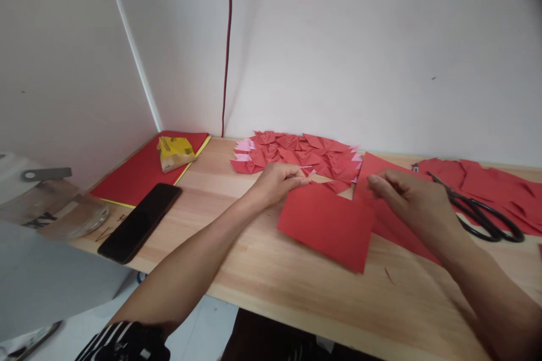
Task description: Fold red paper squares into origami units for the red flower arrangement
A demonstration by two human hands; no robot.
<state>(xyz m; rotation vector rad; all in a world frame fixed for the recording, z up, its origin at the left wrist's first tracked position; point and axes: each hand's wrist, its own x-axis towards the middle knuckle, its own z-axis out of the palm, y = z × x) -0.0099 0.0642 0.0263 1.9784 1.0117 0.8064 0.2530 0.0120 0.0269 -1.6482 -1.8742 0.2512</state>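
Observation:
My left hand (282,183) pinches the upper left corner of a red paper sheet (326,225), which is held tilted over the wooden table. Just right of the sheet, my right hand (410,200) is closed, thumb against fingers. Whether anything lies in that pinch is hard to make out against the red behind it. Under and beside my right hand is a larger piece of red paper (393,234). Behind both hands, against the wall, lie rows of folded red paper pieces (292,149) with some pink ones.
Black-handled scissors (478,214) rest by more red paper pieces (486,183) at the right. To the left are a black phone (139,223), a red folder (127,175) with a yellow packet (175,152), and a clear plastic container (71,214). A cable (227,39) hangs down the wall.

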